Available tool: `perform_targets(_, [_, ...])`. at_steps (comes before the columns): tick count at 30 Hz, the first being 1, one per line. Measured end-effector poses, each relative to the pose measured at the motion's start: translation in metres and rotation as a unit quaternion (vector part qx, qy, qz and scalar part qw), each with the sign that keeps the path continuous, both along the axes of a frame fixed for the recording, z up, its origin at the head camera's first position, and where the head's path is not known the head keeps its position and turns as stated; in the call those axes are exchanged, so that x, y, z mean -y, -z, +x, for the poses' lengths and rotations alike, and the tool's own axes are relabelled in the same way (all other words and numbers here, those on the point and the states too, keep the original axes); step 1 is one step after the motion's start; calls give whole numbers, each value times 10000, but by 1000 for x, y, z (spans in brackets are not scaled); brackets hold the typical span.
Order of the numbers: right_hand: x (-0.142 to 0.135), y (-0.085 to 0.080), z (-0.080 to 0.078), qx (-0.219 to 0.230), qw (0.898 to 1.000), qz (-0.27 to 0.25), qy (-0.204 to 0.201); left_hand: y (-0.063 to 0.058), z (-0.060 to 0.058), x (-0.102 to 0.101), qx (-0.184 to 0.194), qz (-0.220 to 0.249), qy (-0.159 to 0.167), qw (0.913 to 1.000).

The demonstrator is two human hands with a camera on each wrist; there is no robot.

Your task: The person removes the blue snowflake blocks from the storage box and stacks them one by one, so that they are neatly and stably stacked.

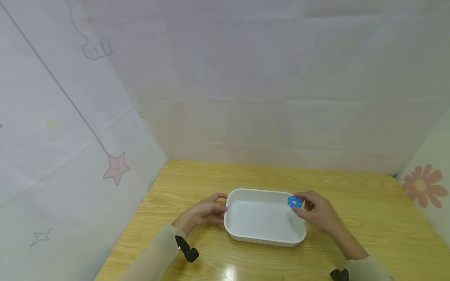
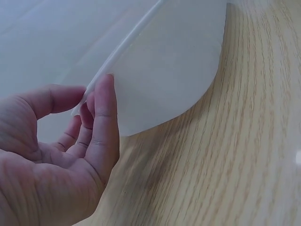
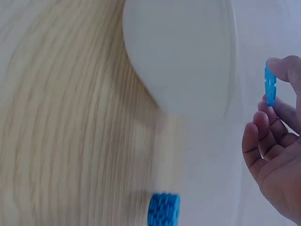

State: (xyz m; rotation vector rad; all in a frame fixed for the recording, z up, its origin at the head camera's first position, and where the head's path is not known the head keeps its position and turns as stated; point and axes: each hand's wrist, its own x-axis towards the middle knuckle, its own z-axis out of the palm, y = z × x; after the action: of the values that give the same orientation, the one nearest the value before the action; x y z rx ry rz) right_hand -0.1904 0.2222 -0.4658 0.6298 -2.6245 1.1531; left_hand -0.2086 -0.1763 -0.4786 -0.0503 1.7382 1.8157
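Observation:
A white rectangular dish (image 1: 265, 218) with rounded corners rests on the wooden table. My left hand (image 1: 207, 210) is at its left end, and in the left wrist view the thumb and fingers pinch the rim (image 2: 123, 44). Over the right end of the dish, my right hand (image 1: 316, 210) holds a blue notched plastic disc (image 1: 294, 201) between thumb and fingertip. The right wrist view shows this disc (image 3: 270, 84) nearly edge-on, while the other fingers curl loosely below it. Nothing lies on the visible floor of the dish.
Several blue discs stand pressed together in a row (image 3: 163, 210) near the dish in the right wrist view. Pale printed cloth (image 1: 225, 86) rises behind the table (image 1: 365, 210) and along both sides. Black straps (image 1: 187, 249) circle the wrists.

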Motion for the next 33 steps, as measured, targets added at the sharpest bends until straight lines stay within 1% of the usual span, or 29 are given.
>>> perform_targets(3, [-17, 2, 1, -20, 9999, -48, 122, 1, -1, -1, -36, -28, 3, 10000])
perform_targets(7, [-35, 9, 2, 180, 9992, -56, 343, 2, -2, 0, 1, 5, -10, 10000])
perform_targets(12, [-53, 16, 0, 368, 9977, 107, 551, 2, -2, 0, -8, -15, 15, 10000])
perform_targets(20, [-79, 20, -4, 591, 9938, 289, 896, 1, -2, 2, -47, -66, 13, 10000])
perform_targets(26, [-91, 26, -6, 822, 9913, 336, 970, 2, -2, 2, -38, -47, 44, 10000])
perform_targets(33, [-98, 40, -10, 819, 9914, 246, 994, 2, -3, 3, 2, 19, 64, 10000])
